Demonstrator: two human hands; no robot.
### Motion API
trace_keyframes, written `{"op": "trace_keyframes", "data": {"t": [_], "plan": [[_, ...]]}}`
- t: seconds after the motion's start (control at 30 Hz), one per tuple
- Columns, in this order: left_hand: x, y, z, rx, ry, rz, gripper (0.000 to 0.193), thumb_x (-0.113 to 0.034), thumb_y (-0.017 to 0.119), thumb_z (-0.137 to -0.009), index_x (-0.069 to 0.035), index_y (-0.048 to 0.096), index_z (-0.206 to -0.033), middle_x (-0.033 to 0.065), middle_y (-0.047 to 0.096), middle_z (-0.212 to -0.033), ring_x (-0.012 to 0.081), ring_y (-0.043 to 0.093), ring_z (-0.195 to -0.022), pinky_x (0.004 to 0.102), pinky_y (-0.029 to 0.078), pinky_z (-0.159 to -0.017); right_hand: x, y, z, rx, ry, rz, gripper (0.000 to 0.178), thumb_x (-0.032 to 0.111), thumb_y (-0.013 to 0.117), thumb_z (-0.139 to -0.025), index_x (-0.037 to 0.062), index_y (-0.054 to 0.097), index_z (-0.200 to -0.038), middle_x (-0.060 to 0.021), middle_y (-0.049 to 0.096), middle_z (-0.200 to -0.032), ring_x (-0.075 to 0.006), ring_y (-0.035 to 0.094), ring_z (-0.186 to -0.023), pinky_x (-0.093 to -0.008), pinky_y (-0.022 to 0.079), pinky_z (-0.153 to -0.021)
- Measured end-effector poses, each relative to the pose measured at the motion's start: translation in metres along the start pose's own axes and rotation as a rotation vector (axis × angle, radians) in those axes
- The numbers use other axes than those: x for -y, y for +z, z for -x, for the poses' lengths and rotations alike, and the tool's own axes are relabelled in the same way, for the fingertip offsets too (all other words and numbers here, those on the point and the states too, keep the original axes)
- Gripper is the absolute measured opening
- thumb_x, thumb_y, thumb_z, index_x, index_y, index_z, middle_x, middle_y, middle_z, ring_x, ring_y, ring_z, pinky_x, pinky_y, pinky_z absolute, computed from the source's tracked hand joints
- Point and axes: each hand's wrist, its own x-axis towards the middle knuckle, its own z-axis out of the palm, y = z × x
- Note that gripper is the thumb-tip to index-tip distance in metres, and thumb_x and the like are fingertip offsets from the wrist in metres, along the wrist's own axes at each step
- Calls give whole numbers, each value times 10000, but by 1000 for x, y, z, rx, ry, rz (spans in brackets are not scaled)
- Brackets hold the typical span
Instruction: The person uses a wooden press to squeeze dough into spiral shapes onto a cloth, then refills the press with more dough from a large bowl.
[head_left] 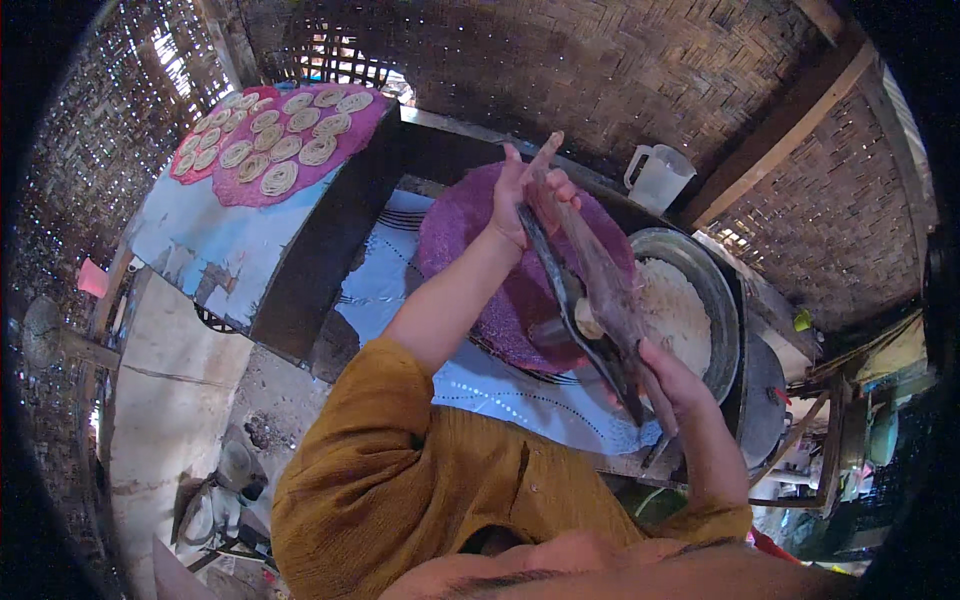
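Note:
A long two-armed wooden press (600, 270) slants across the middle, above a round purple mat (455, 235). At its far end my left hand (525, 190) grips the wood, some fingers curled and others stretched out. My right hand (675, 378) is closed around the near end. Between the two wooden arms shows a pale lump of dough (588, 318). A short metal cylinder (550, 332) juts out to the left, over the mat. What comes out of the cylinder, if anything, is too small to tell.
Right of the mat stands a large metal basin (728, 330) holding pale dough (680, 305). A clear plastic jug (660, 178) is behind it. Several dough spirals (285, 148) lie on pink cloth (262, 195) at the far left. Blue-white patterned cloth (480, 390) covers the work surface.

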Motion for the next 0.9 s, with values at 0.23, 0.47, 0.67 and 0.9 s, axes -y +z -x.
{"op": "trace_keyframes", "data": {"t": [0.23, 0.47, 0.67, 0.9], "plan": [[-1, 33, -17, 49, 61, -77, 704, -620, 382, -775, -159, 298, -1299, -35, 445, -644, 135, 481, -620, 390, 433, -724, 38, 0, 23, -121, -88, 248, 626, 512, 505, -759, -44, 488, -1046, -125, 598, -793, -202, 588, -632, -291, 481, -576], [-30, 67, -11, 195, 38, -35, 687, -643, 270, -793, -168, 308, -1288, -6, 500, -646, 188, 518, -626, 421, 437, -693, 40, 19, 22, -82, -161, 269, 638, 516, 544, -741, -47, 496, -1035, -55, 555, -847, -131, 525, -708, -261, 441, -616], [-5, 86, -1, 152, 75, -146, 660, -593, 322, -819, -131, 301, -1291, -42, 450, -606, 138, 475, -587, 377, 434, -714, 39, 12, 53, -168, -135, 311, 610, 485, 589, -716, -43, 508, -1010, -42, 552, -782, -118, 520, -686, -251, 436, -610], [-34, 99, -24, 289, 40, -72, 651, -627, 246, -812, -168, 358, -1260, -19, 500, -622, 171, 507, -596, 397, 432, -683, 54, 17, 35, -248, -229, 409, 545, 436, 613, -706, -24, 529, -984, -38, 551, -762, -115, 513, -668, -258, 419, -579]]}}
